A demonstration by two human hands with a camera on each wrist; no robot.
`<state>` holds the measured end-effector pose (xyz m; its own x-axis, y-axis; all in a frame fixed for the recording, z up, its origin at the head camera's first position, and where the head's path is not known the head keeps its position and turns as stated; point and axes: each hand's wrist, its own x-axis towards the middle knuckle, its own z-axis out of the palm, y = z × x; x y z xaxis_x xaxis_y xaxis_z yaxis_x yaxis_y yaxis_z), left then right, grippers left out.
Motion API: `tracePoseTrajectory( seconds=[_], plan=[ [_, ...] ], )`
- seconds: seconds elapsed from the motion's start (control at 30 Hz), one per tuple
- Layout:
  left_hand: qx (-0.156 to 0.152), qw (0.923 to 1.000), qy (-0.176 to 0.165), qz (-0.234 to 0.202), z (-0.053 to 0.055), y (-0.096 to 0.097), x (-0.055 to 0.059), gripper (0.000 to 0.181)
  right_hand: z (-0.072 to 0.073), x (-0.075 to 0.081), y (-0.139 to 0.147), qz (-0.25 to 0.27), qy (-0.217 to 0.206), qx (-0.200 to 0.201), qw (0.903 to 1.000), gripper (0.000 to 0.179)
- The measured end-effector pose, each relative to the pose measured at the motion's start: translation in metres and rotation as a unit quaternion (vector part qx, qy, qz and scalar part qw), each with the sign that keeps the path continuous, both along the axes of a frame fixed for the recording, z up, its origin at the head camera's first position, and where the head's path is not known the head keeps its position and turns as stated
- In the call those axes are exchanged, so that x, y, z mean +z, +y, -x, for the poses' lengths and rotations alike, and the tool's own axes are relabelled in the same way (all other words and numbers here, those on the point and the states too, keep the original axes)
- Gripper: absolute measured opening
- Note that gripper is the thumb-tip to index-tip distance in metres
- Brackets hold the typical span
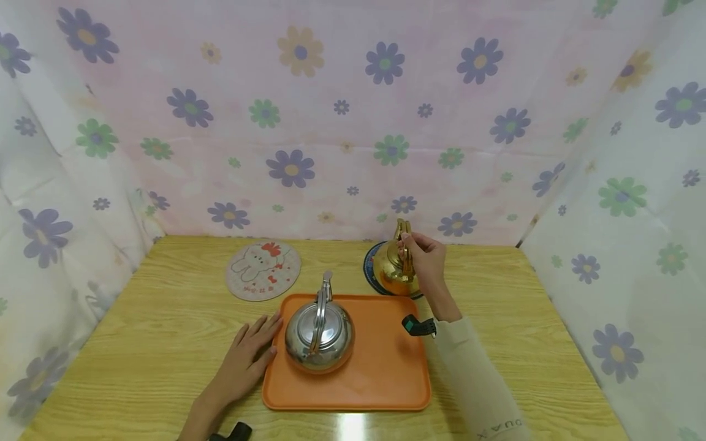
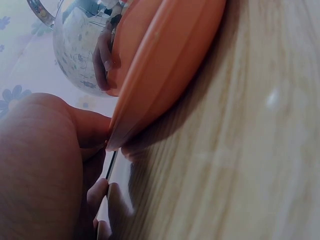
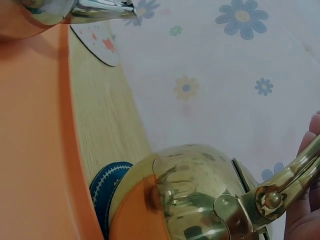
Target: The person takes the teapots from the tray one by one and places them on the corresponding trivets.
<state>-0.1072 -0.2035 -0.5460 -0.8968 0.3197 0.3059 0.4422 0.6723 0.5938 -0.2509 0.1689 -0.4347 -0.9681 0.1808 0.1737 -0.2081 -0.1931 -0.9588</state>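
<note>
My right hand (image 1: pixel 429 260) grips the raised handle of a gold kettle (image 1: pixel 390 278), its fingers around it at the back right. Under that kettle lies a dark blue round mat (image 1: pixel 370 269), mostly hidden by the kettle. On the left half of an orange tray (image 1: pixel 380 383) stands a silver kettle (image 1: pixel 298 346), handle upright and spout toward the back. My left hand (image 1: pixel 248 355) rests at the tray's left edge with fingers extended. In the left wrist view the thumb (image 2: pixel 92 125) touches the tray's rim.
A round pale mat with a rabbit drawing (image 1: pixel 256 278) lies at the back left of the wooden table (image 1: pixel 154 324). Flowered cloth (image 1: pixel 342 128) hangs behind the table and along both sides. The tray's back right corner is close to the blue mat.
</note>
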Motion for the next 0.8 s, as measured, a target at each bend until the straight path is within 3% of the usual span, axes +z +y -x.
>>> tracePoseTrajectory(
  seconds=[0.37, 0.67, 0.8],
  plan=[
    [0.003, 1.0, 0.001, 0.004, -0.0009, -0.0008, -0.0007, 0.049, -0.0032, -0.0016, -0.0008, -0.003, -0.003, 0.003, 1.0, 0.029],
    [0.001, 1.0, 0.007, -0.003, 0.0024, 0.0008, -0.0018, 0.05, -0.0012, -0.0015, 0.0037, 0.002, -0.056, 0.028, 0.998, 0.042],
    [0.003, 0.9999, 0.009, -0.003, 0.0021, -0.0004, -0.0013, 0.049, -0.0011, -0.0007, 0.0021, 0.016, -0.069, 0.037, 0.9968, 0.036]
  ],
)
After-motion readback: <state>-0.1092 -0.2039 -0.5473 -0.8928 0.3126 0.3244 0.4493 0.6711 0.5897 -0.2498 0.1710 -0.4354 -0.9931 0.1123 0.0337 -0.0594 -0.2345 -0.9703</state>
